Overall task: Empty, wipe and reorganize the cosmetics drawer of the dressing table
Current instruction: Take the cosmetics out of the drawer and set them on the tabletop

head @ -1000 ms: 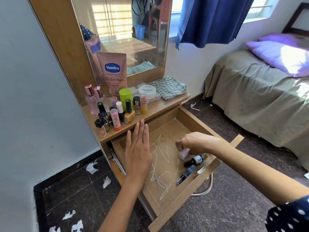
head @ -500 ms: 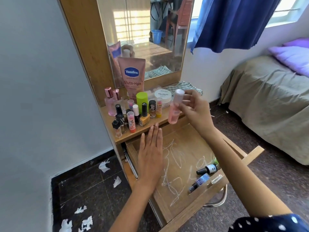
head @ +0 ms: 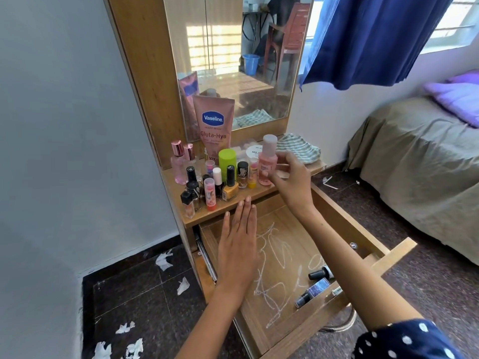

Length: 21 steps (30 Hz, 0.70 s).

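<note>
The dressing table's wooden drawer (head: 344, 221) is pulled out, its bottom streaked with white smears (head: 272, 270). Two dark small bottles (head: 315, 287) lie at its front right corner. My left hand (head: 237, 252) lies flat with straight fingers over the drawer's left side. My right hand (head: 290, 177) pinches a pink bottle with a pale cap (head: 267, 158), held upright at the shelf top (head: 228, 206), right of the row of cosmetics. Standing there are a Vaseline tube (head: 213, 125), a green-capped container (head: 227, 159), pink perfume bottles (head: 178, 164) and several nail polishes (head: 229, 183).
A white jar (head: 254, 151) and a striped cloth (head: 298, 149) sit at the back right of the shelf, below the mirror (head: 233, 47). Torn white paper bits (head: 163, 260) litter the dark floor on the left. A bed (head: 420, 156) stands to the right.
My right hand took the pink bottle out of the drawer's front corner, lifted it and brought it to the shelf beside the other cosmetics. My left hand stayed flat on the drawer.
</note>
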### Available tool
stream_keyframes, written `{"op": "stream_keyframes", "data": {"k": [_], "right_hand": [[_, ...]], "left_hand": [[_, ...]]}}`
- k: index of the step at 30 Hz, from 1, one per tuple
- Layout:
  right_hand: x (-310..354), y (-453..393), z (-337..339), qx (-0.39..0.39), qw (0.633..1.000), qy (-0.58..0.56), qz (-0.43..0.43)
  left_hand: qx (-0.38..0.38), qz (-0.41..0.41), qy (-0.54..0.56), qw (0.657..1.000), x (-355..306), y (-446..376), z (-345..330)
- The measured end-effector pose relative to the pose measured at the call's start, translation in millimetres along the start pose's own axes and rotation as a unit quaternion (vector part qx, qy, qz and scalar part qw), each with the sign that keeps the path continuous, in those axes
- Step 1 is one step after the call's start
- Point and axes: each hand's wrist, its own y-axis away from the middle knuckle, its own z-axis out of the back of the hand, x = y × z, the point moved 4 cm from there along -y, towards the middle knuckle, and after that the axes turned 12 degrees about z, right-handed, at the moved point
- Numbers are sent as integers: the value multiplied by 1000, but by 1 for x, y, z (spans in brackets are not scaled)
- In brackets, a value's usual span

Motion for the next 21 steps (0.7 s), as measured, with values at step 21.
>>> {"op": "stream_keyframes", "data": {"k": [21], "right_hand": [[-15,71,51,461,869,179,-18]], "left_hand": [[34,6,36,999,-1,2,-1]]}}
